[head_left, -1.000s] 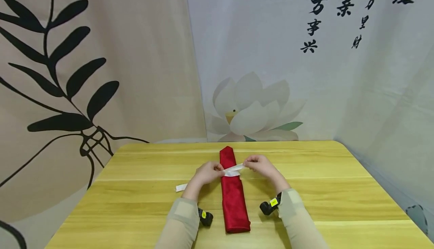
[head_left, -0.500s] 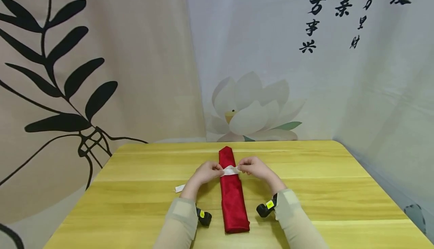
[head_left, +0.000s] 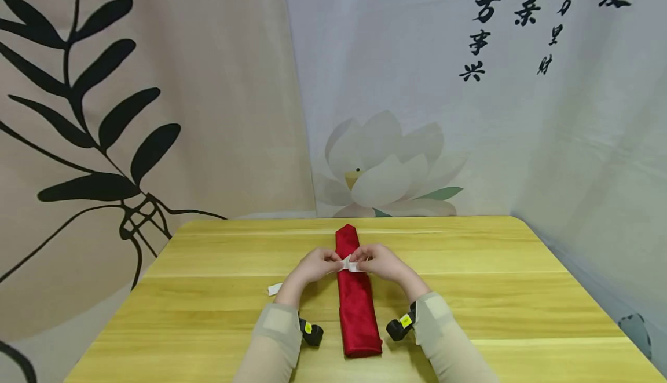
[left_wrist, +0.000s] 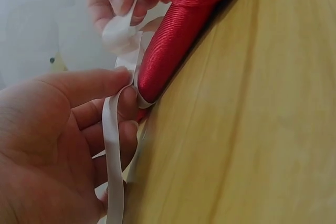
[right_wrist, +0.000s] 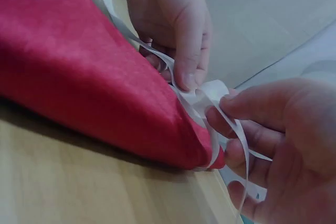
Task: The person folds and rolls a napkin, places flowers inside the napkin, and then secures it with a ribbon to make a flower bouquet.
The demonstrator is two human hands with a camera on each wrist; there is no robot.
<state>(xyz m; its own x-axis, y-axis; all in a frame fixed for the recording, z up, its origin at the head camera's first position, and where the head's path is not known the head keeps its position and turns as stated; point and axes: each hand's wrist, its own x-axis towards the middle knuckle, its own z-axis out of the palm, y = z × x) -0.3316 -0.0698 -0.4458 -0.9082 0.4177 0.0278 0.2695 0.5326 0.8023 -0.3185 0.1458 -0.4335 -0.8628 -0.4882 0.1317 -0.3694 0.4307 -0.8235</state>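
Observation:
A red rolled-up cloth (head_left: pixel 359 319) lies lengthwise on the table, with a white ribbon (head_left: pixel 354 267) round its upper part. At the roll's left side my left hand (head_left: pixel 315 265) pinches the ribbon between thumb and index finger. A loose ribbon tail (left_wrist: pixel 112 135) hangs down across that hand's fingers in the left wrist view. Over the roll, close to the left fingertips, my right hand (head_left: pixel 384 262) pinches another stretch of the ribbon. The right wrist view shows a ribbon loop (right_wrist: pixel 215 88) between both hands. Fingers partly hide where the strands cross.
The yellow wooden table (head_left: pixel 208 319) extends on both sides of the roll. Black wrist cameras (head_left: pixel 311 332) are strapped under both sleeves. Behind the table hangs a printed curtain (head_left: pixel 250 110).
My right hand has moved left, from beyond the roll's right side to above it, bringing its ribbon end toward the left fingers. The left hand stays nearly in place, pinching the ribbon.

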